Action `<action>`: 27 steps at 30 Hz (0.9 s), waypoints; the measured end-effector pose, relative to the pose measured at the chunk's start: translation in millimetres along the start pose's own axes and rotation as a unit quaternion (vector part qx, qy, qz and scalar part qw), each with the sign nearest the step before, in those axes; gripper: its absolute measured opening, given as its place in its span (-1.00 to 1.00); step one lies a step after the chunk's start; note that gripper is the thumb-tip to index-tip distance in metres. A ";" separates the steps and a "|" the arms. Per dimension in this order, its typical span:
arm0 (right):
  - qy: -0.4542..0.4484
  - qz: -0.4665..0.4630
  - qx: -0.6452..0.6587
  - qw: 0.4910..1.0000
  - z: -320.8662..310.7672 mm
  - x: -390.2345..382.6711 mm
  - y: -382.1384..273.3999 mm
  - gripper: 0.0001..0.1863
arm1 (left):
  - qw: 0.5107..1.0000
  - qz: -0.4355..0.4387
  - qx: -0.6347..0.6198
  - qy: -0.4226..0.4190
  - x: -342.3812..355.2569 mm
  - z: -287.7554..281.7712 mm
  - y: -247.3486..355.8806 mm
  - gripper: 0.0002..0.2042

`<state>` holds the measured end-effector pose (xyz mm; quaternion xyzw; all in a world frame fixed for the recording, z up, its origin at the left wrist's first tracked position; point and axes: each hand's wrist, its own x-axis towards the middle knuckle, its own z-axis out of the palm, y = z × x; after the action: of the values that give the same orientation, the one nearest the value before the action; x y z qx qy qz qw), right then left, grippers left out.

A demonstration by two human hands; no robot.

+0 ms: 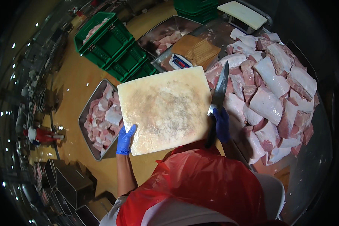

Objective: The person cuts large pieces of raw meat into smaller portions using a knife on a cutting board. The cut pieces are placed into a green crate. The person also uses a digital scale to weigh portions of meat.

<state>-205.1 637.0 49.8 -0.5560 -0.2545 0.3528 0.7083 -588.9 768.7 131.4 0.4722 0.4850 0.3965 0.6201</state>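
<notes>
In front of me a worn white cutting board (165,109), darkly stained in the middle, is lifted and tilted. My left hand (125,141), in a blue glove, grips its lower left edge with the thumb over the face. At the board's right edge my right hand (222,126), also gloved in blue, is closed round the dark handle of a large knife (220,86). Its blade points up and away. Whether these right fingers also bear on the board is hidden. Just right of the knife lies a big heap of pale, skin-on meat pieces (269,101).
A metal tub (83,124) of meat chunks stands at left, below stacked green crates (105,41). Another tub (148,35) with meat, brown sheets (199,51) and a scale (243,14) are beyond. Far left, a person in red (43,135) is on the yellowish floor.
</notes>
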 end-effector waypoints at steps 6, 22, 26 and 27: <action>0.130 -0.013 0.040 0.991 23.2 68.0 -4.3 -0.81 | 0.990 0.058 0.075 -0.108 191.7 55.3 38.3 -0.64; 0.418 -0.216 -0.084 0.878 99.6 236.7 -77.1 -0.71 | 0.855 0.356 0.216 -0.309 546.3 256.7 118.2 -0.65; 0.393 -0.326 -0.137 0.849 157.7 265.4 -171.6 -0.71 | 0.869 0.418 0.077 -0.253 582.7 267.6 176.5 -0.66; 0.382 -0.345 -0.189 0.837 175.2 269.4 -195.9 -0.72 | 0.874 0.418 0.058 -0.242 596.1 270.6 185.6 -0.63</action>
<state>-127.2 928.4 274.9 -0.6458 -0.2010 -0.2091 0.7063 -202.8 1324.9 198.7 0.7469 0.0993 0.4635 0.4662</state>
